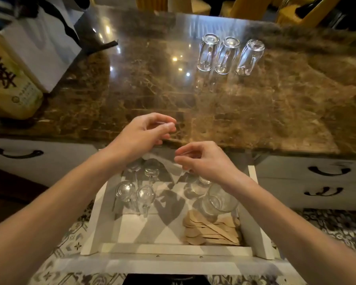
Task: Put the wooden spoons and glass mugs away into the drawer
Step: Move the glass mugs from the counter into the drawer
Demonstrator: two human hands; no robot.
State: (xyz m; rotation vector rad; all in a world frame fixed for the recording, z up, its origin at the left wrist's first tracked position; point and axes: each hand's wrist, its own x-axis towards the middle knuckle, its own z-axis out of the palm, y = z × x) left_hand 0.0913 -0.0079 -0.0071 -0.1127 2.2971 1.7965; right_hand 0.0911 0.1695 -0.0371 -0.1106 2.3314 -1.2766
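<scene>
A: Hand status?
B: Left hand (146,132) and right hand (201,159) are hovering over the open drawer (95,223), fingers curled, gripping nothing visible.
A: Task items?
B: Wooden spoons (212,231) are lying front-right in the drawer; 3 glass mugs (228,55) are standing inverted on the countertop (132,89). The forearms are hiding some mugs inside.

Home kitchen or dining area: polished brown marble surface (132,83), white drawers with dark handles (18,154), patterned floor tiles (74,239), glass mugs (228,55), wooden spoons (210,231).
</scene>
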